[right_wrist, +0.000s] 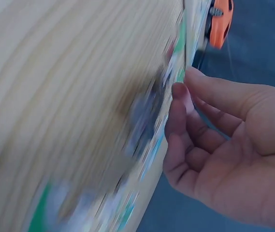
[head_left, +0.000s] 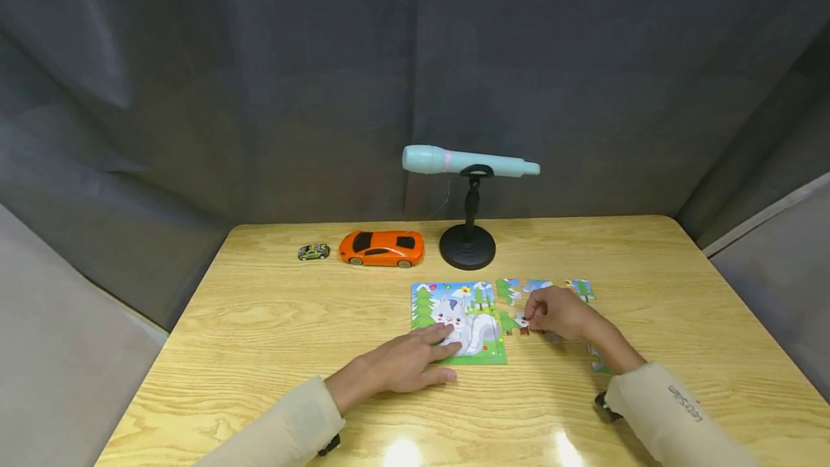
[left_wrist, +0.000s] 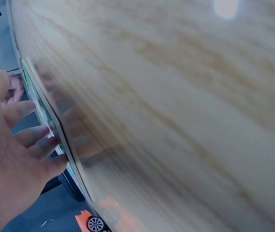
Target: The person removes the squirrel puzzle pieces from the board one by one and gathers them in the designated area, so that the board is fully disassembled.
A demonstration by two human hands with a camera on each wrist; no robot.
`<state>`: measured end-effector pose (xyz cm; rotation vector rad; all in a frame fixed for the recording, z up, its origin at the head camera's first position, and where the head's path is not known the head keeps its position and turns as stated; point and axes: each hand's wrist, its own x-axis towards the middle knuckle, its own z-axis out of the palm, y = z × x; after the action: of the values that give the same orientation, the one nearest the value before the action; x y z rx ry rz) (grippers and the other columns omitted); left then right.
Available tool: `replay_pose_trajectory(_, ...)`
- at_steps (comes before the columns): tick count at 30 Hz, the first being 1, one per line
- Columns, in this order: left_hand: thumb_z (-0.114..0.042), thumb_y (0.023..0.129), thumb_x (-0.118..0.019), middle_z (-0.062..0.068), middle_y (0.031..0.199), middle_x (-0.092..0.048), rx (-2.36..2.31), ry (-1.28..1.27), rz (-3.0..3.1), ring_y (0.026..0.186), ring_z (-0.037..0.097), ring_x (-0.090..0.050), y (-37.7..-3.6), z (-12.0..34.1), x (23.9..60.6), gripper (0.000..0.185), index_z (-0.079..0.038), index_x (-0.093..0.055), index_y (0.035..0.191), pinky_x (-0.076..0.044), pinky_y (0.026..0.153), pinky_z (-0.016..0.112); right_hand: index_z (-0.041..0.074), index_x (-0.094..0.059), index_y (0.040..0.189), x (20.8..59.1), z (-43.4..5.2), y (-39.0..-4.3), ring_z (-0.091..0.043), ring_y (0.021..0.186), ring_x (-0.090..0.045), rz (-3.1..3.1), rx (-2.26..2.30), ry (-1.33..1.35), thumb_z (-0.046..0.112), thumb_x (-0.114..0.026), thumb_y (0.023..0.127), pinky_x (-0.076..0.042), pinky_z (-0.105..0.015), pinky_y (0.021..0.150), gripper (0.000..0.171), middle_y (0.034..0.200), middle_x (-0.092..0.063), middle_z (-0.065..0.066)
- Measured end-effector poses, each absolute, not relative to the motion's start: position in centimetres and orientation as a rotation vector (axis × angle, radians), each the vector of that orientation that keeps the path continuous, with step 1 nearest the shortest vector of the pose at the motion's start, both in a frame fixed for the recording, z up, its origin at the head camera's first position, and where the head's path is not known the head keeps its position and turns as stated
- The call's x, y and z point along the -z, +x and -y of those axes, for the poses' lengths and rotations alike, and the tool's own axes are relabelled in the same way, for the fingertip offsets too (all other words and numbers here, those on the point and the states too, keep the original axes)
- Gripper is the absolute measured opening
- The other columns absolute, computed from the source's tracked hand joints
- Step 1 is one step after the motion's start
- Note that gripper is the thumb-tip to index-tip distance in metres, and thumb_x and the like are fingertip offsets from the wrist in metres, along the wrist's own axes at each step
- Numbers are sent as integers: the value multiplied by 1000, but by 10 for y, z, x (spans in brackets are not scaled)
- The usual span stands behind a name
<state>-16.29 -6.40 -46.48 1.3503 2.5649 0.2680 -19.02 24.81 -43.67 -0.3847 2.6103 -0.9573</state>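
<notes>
A picture puzzle (head_left: 480, 334) of a white squirrel with trees lies flat near the middle of the wooden table. My left hand (head_left: 411, 359) rests on its lower left part, fingers spread and fairly straight. In the left wrist view the fingertips (left_wrist: 55, 162) lie along the puzzle's edge. To its right are several loose jigsaw pieces (head_left: 508, 290). My right hand (head_left: 559, 312) is over these, with curled fingers and thumb pinching a jigsaw piece (head_left: 521, 320) beside the puzzle's right edge. Most of that piece is hidden by the fingers in the right wrist view.
Behind the puzzle stand an orange toy car (head_left: 381, 248), a small green toy car (head_left: 314, 251) and a light blue microphone (head_left: 480, 162) on a black stand (head_left: 467, 246). Another loose piece (head_left: 597, 359) lies by the right forearm. A dark curtain (head_left: 324, 92) hangs behind the table.
</notes>
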Motion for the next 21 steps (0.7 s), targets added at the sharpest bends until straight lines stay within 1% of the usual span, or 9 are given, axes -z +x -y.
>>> replay_pose_trajectory(6,-57,98,-30,10,155,-30,-280,1313,-2588,144,25,-28,-164,71,462,63,-16,-42,144,-28,116,41,2,-64,92,439,-204,-201,-12,66,-52,-2640,947,-475,3,-66,86,-44,-26,60,7,78,-63,-5)
replay_pose_trajectory(10,-55,98,-32,8,155,-30,-284,1306,-2595,144,25,-29,-163,77,460,62,-13,-45,142,-28,116,40,3,-65,93,442,-180,-205,-11,69,-54,-2615,964,-506,4,-68,85,-45,-25,62,9,79,-64,-5)
replay_pose_trajectory(15,-53,99,-32,11,154,-32,-248,1331,-2611,142,27,-32,-160,84,458,60,-12,-47,141,-29,115,42,2,-65,94,444,-160,-203,-11,71,-53,-2566,976,-509,7,-70,84,-45,-24,63,13,81,-63,-5)
replay_pose_trajectory(21,-55,99,-32,11,153,-34,-238,1302,-2609,141,27,-33,-157,88,458,61,-13,-50,139,-30,114,42,1,-65,94,445,-146,-200,-11,71,-54,-2510,1008,-507,6,-72,82,-46,-24,62,15,81,-63,-6)
